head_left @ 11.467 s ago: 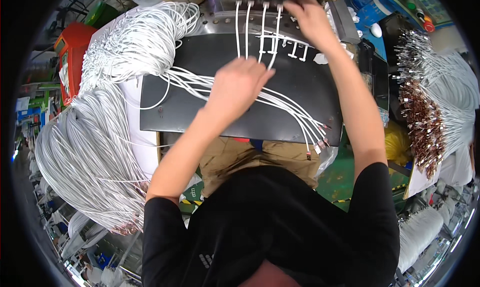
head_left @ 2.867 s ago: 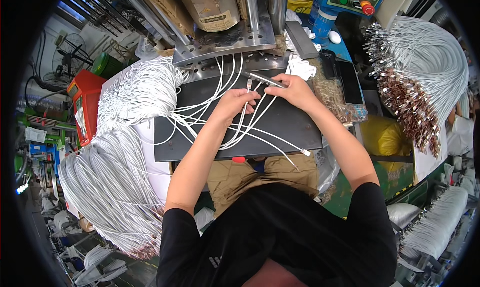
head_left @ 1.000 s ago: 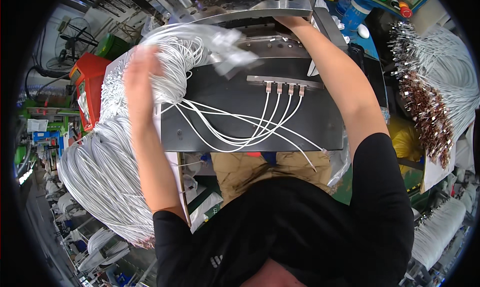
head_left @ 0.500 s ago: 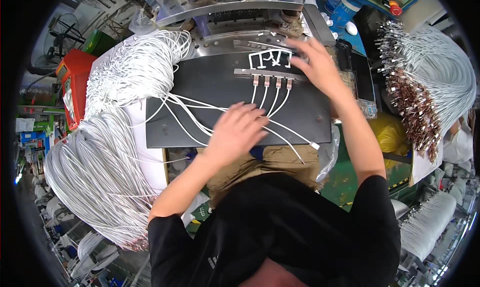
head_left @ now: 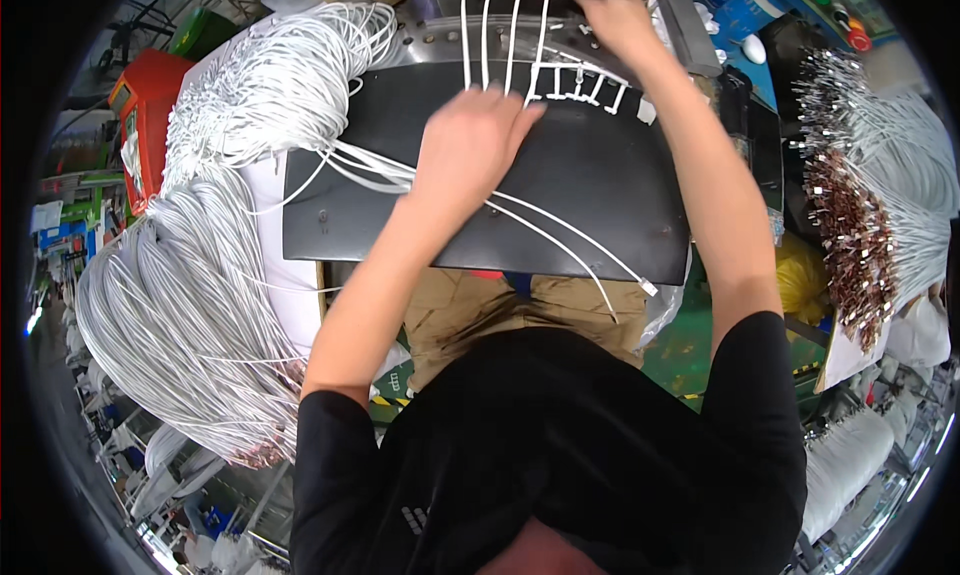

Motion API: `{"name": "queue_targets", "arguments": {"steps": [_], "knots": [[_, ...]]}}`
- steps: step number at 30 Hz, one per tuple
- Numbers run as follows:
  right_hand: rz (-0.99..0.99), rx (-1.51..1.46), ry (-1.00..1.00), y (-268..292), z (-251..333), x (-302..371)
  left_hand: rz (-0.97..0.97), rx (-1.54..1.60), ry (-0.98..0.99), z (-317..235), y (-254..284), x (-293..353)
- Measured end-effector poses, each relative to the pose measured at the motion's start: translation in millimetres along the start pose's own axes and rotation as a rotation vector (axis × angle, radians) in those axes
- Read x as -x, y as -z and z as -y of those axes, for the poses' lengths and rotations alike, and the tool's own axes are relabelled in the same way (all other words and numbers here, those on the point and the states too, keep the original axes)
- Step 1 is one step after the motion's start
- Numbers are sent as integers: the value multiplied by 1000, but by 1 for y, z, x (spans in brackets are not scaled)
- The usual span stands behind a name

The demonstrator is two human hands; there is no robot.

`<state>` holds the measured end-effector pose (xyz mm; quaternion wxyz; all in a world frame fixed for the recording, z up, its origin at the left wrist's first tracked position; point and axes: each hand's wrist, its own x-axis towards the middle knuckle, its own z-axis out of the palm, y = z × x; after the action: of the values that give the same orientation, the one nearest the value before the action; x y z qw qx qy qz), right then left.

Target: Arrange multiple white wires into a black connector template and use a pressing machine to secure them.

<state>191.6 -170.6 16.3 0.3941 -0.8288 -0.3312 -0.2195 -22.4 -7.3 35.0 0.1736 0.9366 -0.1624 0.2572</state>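
Observation:
Several white cables (head_left: 486, 41) run side by side, straight up from my left hand (head_left: 468, 140) into the machine (head_left: 440, 37) at the far edge. The fingers of my left hand are closed over the near part of these cables, just above the black mat (head_left: 590, 190). My right hand (head_left: 612, 15) reaches to the machine's far right part. Its fingertips are in shadow and partly hidden, so any hold is unclear. To the right of the cables, a thin white plastic frame with short prongs (head_left: 578, 97) lies on the mat.
A large bundle of white cables (head_left: 180, 305) hangs over the left side, with a looped heap (head_left: 270, 80) above it. Two loose cable ends, one with a white connector (head_left: 648, 288), cross the mat's near edge. More bundled cables (head_left: 905, 160) lie at the right.
Both hands have moved away from me, toward the machine. The cables with their connector ends have gone from the mat into it. The white plastic frame now lies farther right.

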Motion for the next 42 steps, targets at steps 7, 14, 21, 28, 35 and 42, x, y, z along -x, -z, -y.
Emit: {"name": "queue_targets", "arguments": {"steps": [7, 14, 21, 28, 35, 42], "knots": [[-50, -165, -229, -38, -25, -56, 129, -66, 117, 31, -12, -79], [38, 21, -38, -43, -56, -57, 547, 84, 549, 42, 8, -124], [99, 368, 316, -19, 67, 1, -25, -436, -60, 119, -41, -78], [-82, 450, 200, -29, 69, 2, -204, -473, 75, 103, -60, -87], [101, 371, -72, -24, 51, 6, -338, -398, 40, 99, -56, -83], [-551, 34, -428, 148, 78, 191, 431, 1672, 437, 10, 76, 113]]}}
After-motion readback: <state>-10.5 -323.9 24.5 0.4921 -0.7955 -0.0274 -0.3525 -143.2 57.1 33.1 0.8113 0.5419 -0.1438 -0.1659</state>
